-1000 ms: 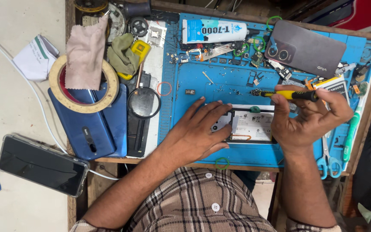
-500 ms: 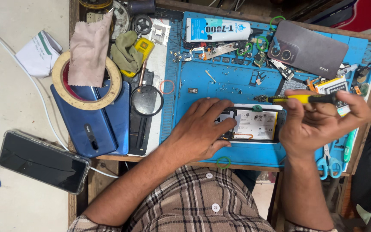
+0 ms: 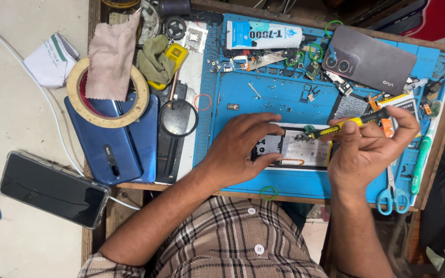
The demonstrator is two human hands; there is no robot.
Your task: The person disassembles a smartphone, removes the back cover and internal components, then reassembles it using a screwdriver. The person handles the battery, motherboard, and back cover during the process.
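Since a moment ago the left hand (image 3: 243, 149) has stayed flat on the opened phone (image 3: 294, 150), fingers spread and pressing its left end, while the right hand (image 3: 372, 149) has swung the yellow-handled screwdriver (image 3: 343, 123) round so that its tip now points left and down onto the phone's upper edge, where before the tool lay higher and more level. Far left of that pressing hand lies one black phone (image 3: 52, 189) in a clear case, glossy and flat, off the bench. Nearer, one blue phone (image 3: 114, 144) lies back-up with one ring of tan tape (image 3: 108, 95) on it and one pinkish cloth (image 3: 112, 59) draped over the ring. Just left of the pressing hand sits one round magnifying glass (image 3: 178, 119) with a dark rim. Under both hands spreads the blue rubbery work mat (image 3: 243, 98), dotted with small screws. Above the hands lies one white and blue glue tube (image 3: 263, 37). The right hand's fingers are closed round the screwdriver's slim handle. Up and right of that grip rests one grey phone back cover (image 3: 369, 59), smooth, with two camera rings. Below and right of the grip lies one pair of blue-handled scissors (image 3: 392, 193).
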